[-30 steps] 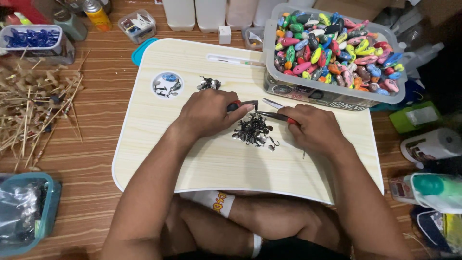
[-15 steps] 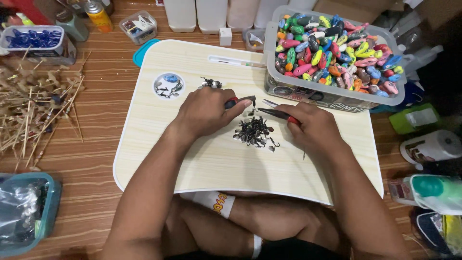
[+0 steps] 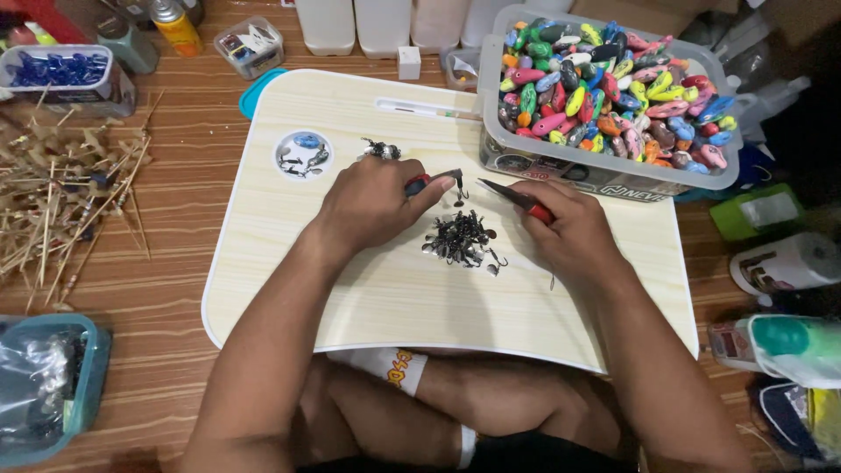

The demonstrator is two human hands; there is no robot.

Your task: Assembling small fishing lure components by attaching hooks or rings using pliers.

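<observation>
My left hand [image 3: 372,203] grips a small red-handled tool [image 3: 429,181] whose tip holds a tiny dark hook hanging over the light wooden lap tray [image 3: 368,298]. In my right hand [image 3: 569,235] are red-handled pliers [image 3: 517,199], their jaws pointing left toward the hook. Between the hands lies a heap of small dark metal hooks and rings [image 3: 460,239]. A thin wire sticks out under my right hand.
A clear bin of colourful fishing lures [image 3: 609,88] stands at the tray's back right. A round recess [image 3: 302,153] holds small parts. Bamboo sticks [image 3: 61,206] lie on the left, a box of blue pieces [image 3: 57,74] behind them, a teal tub [image 3: 44,385] front left, bottles [image 3: 780,342] on the right.
The two tools have drawn apart: the left hand now holds a single hook clear of the pile, and the pliers have pulled back to the right.
</observation>
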